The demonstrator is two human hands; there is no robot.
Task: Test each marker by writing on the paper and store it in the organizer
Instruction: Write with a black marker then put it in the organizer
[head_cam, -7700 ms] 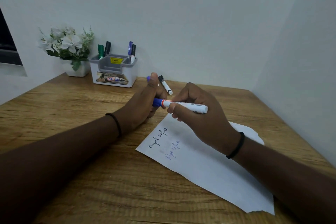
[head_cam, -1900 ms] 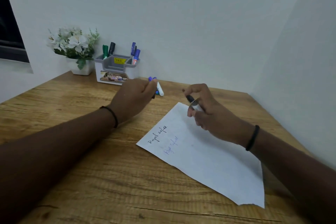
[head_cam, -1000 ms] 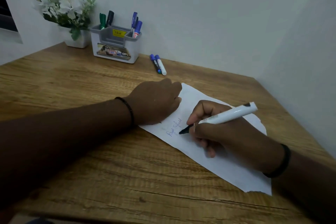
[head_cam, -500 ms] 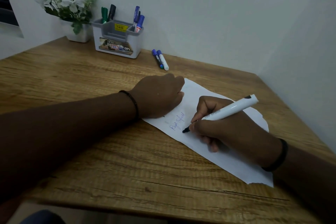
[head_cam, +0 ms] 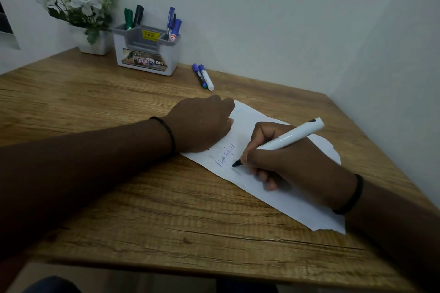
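The right hand point(head_cam: 290, 162) grips a white-barrelled marker point(head_cam: 288, 138) in a writing hold, thumb and fingers curled round the lower barrel. The marker is tilted, its black tip touching the paper point(head_cam: 285, 200) just below a line of blue handwriting point(head_cam: 225, 156); its upper end, with a black cap fitted on it, points to the far right.

The left hand point(head_cam: 202, 123) rests on the left end of the paper with its fingers curled under. The back of the hand covers the palm, so it cannot be determined whether the hand encloses anything. Each wrist carries a dark band.

The paper lies at an angle on the wooden table point(head_cam: 119, 197), running from the middle toward the near right, where its edge is torn.

Two blue-capped markers point(head_cam: 203, 76) lie side by side, touching, on the table beyond the paper and to the right of the organizer point(head_cam: 145, 54). The organizer stands at the far left against the wall. Its left compartment holds a green marker point(head_cam: 128, 18) and a black marker point(head_cam: 138, 15), both upright. Its right compartment holds blue pens or markers point(head_cam: 173, 24). A white pot of white flowers point(head_cam: 78, 5) stands just left of the organizer.
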